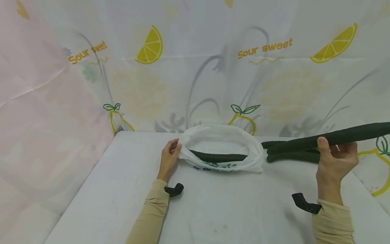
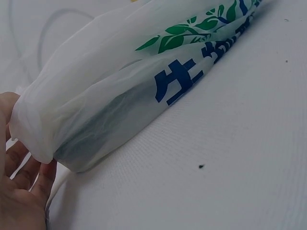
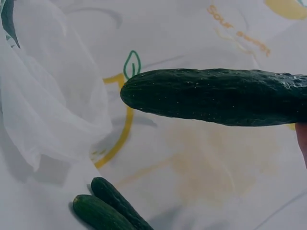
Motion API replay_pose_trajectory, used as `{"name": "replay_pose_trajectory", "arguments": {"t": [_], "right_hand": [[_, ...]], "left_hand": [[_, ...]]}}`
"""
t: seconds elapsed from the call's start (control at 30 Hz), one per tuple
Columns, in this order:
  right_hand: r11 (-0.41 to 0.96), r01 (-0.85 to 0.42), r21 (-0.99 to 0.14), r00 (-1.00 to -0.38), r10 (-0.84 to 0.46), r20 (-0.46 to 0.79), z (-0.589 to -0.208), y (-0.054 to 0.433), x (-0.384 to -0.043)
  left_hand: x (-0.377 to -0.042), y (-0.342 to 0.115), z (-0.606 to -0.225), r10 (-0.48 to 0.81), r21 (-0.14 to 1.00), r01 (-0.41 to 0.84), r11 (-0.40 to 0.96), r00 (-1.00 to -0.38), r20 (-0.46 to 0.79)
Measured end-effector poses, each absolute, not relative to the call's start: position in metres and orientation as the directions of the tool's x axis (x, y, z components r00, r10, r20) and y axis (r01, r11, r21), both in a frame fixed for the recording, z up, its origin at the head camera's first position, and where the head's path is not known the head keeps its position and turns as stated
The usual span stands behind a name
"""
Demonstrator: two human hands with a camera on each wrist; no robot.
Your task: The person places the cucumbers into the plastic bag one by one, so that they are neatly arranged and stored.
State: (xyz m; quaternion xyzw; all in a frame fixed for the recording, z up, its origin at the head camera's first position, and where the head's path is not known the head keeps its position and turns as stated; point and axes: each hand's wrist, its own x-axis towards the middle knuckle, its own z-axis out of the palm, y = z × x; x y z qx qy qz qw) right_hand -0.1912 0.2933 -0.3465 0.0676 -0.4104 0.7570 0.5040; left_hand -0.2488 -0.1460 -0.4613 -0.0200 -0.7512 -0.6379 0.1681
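A white plastic bag (image 1: 256, 159) with green and blue print lies with its mouth wide at the middle of the table. Inside it rests one cucumber (image 1: 219, 157), which shows dimly through the plastic in the left wrist view. My left hand (image 1: 169, 157) pinches the left edge of the bag's rim. In my right hand (image 1: 336, 162) is a long dark green cucumber (image 1: 359, 134), gripped between thumb and fingers and raised, its tip pointing left toward the bag. Below it, two more cucumbers (image 1: 292, 157) lie right of the bag, partly hidden by the held one.
The white table (image 1: 213, 210) reaches back to a printed cloth (image 1: 195, 81) with lemons and lettering. A pink-tinted cloth (image 1: 36, 142) hangs on the left. Each wrist wears a black camera mount (image 1: 175, 190).
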Motion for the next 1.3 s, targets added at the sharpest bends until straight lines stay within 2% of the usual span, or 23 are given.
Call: {"name": "replay_pose_trajectory", "arguments": {"t": [0.23, 0.43, 0.77, 0.9, 1.0, 1.17, 1.3], "right_hand": [[-0.243, -0.79, -0.563, -0.57, 0.63, 0.528, -0.352, 0.278, -0.192], [-0.207, -0.778, -0.594, -0.593, 0.557, 0.582, -0.358, 0.267, -0.193], [-0.194, -0.739, -0.645, -0.655, 0.429, 0.622, -0.367, 0.249, -0.202], [-0.115, -0.718, -0.687, -0.67, 0.383, 0.636, -0.373, 0.24, -0.205], [0.01, -0.7, -0.715, -0.675, 0.319, 0.665, -0.377, 0.232, -0.207], [0.212, -0.698, -0.684, -0.646, 0.228, 0.729, -0.375, 0.219, -0.207], [0.28, -0.684, -0.674, -0.65, 0.185, 0.737, -0.366, 0.207, -0.202]], "left_hand": [[-0.246, -0.143, -0.455, -0.167, 0.957, 0.228, 0.18, -0.952, 0.258], [-0.233, -0.136, -0.435, -0.139, 0.947, 0.247, 0.205, -0.951, 0.278], [-0.234, -0.132, -0.432, -0.127, 0.951, 0.242, 0.191, -0.955, 0.269], [-0.234, -0.133, -0.432, -0.129, 0.951, 0.241, 0.192, -0.955, 0.268], [-0.233, -0.136, -0.431, -0.14, 0.951, 0.234, 0.201, -0.954, 0.264], [-0.233, -0.139, -0.431, -0.144, 0.949, 0.227, 0.218, -0.954, 0.261], [-0.236, -0.142, -0.436, -0.138, 0.952, 0.22, 0.213, -0.958, 0.253]]}}
